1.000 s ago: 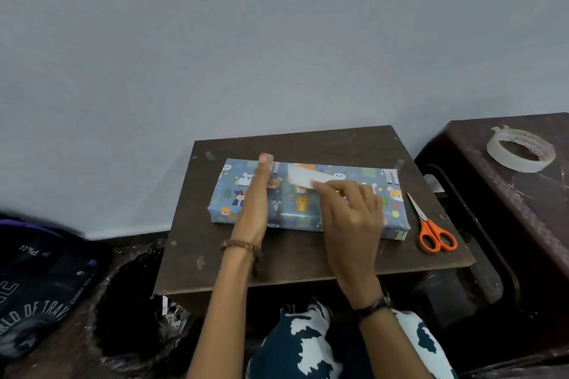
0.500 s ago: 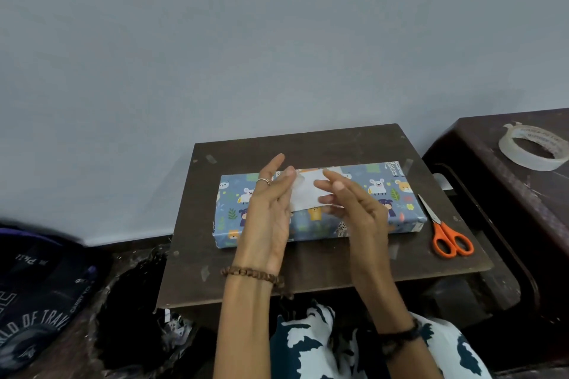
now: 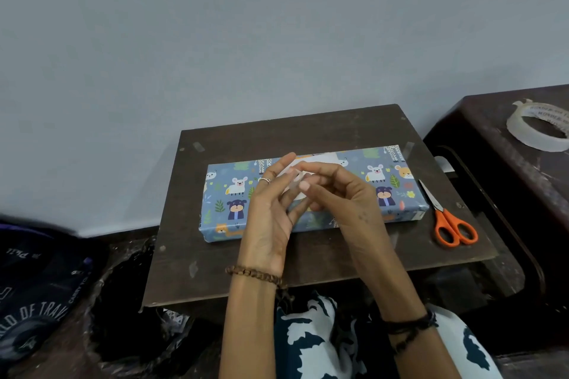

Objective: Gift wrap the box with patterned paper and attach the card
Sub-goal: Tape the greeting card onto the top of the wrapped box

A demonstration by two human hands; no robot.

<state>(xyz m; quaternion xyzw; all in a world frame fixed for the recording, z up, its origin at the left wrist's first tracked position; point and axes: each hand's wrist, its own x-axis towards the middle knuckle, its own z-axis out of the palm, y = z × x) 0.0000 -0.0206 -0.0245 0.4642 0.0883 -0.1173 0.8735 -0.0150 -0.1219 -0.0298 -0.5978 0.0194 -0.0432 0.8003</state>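
Against a grey wall, the wrapped box (image 3: 314, 194) is lying on the counter (image 3: 308, 261). A small tape piece (image 3: 292, 182) is being pinched by both hands' fingers (image 3: 304, 184) above the card (image 3: 320, 160); it may be sticking to itself.

Plain grey wall (image 3: 215, 40) — dark wooden table (image 3: 308, 129), darker cabinet (image 3: 492, 144) beside.

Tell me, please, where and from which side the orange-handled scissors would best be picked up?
By the orange loops, from the near side with the right hand: the scissors lie flat and closed on the board, right of the wrapped box, handles toward the person, blades pointing away.
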